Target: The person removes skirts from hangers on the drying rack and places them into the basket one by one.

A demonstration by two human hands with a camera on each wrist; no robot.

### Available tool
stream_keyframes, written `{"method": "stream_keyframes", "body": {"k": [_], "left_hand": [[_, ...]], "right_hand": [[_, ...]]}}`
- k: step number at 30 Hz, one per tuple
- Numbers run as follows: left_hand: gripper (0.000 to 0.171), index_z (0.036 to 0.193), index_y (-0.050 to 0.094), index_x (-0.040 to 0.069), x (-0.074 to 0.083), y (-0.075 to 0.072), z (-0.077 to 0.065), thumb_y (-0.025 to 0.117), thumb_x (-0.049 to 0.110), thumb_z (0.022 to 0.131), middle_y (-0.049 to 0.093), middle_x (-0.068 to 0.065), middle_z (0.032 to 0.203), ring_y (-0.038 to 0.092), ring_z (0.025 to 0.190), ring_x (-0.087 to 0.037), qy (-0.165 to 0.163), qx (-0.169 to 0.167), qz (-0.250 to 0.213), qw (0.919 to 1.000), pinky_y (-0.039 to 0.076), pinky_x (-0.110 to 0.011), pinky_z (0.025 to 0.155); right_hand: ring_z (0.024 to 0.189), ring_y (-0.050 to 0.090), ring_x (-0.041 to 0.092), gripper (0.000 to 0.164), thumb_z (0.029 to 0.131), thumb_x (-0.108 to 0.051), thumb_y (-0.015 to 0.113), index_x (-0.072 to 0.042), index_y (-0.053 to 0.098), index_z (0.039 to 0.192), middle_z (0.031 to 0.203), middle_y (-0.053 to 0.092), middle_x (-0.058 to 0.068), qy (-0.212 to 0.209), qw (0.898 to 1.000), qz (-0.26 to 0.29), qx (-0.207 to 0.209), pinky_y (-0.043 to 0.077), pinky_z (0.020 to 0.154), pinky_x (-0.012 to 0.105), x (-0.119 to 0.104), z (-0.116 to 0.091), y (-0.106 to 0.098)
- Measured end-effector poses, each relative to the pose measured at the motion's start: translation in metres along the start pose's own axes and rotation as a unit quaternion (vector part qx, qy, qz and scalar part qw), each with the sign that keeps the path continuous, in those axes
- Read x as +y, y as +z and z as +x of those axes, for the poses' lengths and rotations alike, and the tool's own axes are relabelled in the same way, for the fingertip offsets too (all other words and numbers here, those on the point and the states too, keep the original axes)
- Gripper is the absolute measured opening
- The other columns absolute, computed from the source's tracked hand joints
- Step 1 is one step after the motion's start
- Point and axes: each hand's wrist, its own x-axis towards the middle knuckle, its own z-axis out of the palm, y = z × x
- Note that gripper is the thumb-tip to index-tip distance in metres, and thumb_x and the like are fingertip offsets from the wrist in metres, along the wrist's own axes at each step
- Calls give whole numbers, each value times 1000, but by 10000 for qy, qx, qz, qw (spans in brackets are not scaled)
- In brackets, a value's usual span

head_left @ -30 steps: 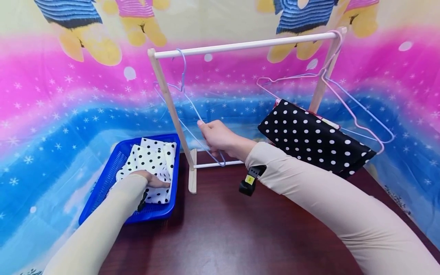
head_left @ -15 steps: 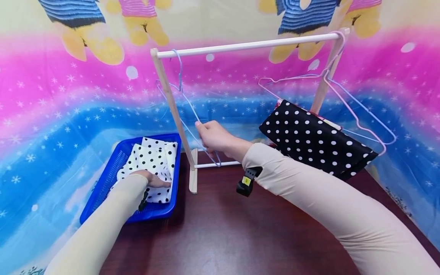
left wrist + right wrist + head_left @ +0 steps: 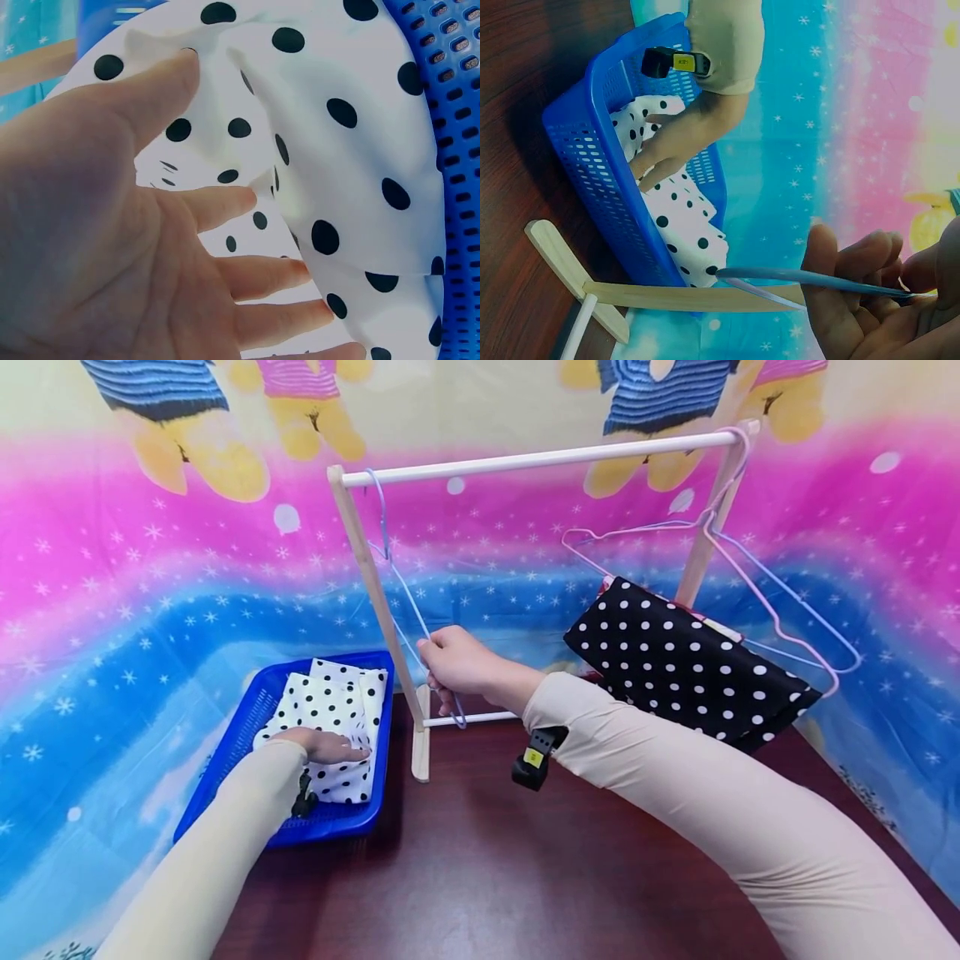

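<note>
A white cloth [image 3: 328, 693] with black dots lies folded in the blue basket [image 3: 383, 743] at the left. Over it is my left hand [image 3: 330, 746], its fingers extended and thumb spread; in the left wrist view the fingertips meet the cloth's fold. A light blue hanger [image 3: 409, 597] hangs from the rack's bar [image 3: 540, 460] close to the left post. My right hand [image 3: 461, 660] grips this hanger's lower right corner, fingers curled round the wire, as the right wrist view also shows [image 3: 840, 307].
On the rack's right end hang a pink hanger [image 3: 750, 578] and another blue one behind it. A black cloth [image 3: 660, 652] with white dots drapes over the pink hanger. The rack stands on a dark red-brown table [image 3: 480, 860], before a printed backdrop.
My right hand has moved left with the hanger, whose hook has slid along the bar toward the left post. My left hand has shifted slightly up and left over the cloth.
</note>
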Motion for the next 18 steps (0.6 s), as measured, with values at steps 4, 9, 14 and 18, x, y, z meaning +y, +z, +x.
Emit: {"method": "stream_keyframes", "body": {"k": [4,9,14,18], "left_hand": [[82,156,26,-4,-3,0,-3,40,57,103,27,-33,160,28,147,-54,-14,374,-284,9989,32,-64,116],[74,153,31,-8,-6,-5,-9,42,47,106,32,-36,157,34,143,-54,263,1228,-441,9911,36,-64,114],[68,149,37,-10,-8,-12,-20,41,43,107,39,-36,153,44,136,-54,344,1989,-506,9781,41,-64,109],[66,147,42,-7,-6,-15,-26,42,44,107,46,-34,149,50,132,-52,429,2382,-551,9687,45,-64,105]], "right_hand": [[43,51,15,38,112,-25,34,-4,48,85,61,50,5,-24,10000,-30,0,60,60,40,0,0,1],[45,50,17,36,112,-23,33,-2,50,87,61,50,6,-85,9999,-2,-53,52,50,33,-1,0,1],[50,50,19,35,111,-23,34,-2,53,92,67,52,9,-143,9997,-193,2,49,51,32,0,-3,-2],[53,48,17,34,111,-25,35,-2,56,97,73,54,11,-268,9982,-512,164,47,55,34,3,-4,-6]]}}
